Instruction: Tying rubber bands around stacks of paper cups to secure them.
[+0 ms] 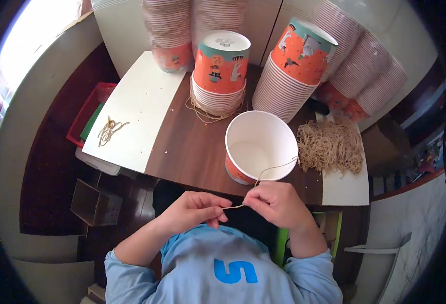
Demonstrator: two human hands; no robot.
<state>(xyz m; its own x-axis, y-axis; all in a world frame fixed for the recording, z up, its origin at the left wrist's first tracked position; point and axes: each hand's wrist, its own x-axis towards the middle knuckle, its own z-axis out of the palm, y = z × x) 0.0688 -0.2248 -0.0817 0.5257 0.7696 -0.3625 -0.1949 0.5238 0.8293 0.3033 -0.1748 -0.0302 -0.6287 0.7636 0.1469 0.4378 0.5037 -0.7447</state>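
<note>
Thin tan string (268, 171) pinched between left hand (195, 212) and right hand (278, 202), both closed on it, running up to the rim of an open white-lined orange paper tub (260, 147) just above the right hand. Beyond: upturned orange tub stacks (222, 71), string heap (330, 146) rightward, cream board (137, 109) leftward.

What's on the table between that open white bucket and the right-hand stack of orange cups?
Nothing: in the head view only bare brown table shows between the open bucket and the right stack of cups, a narrow gap.
</note>
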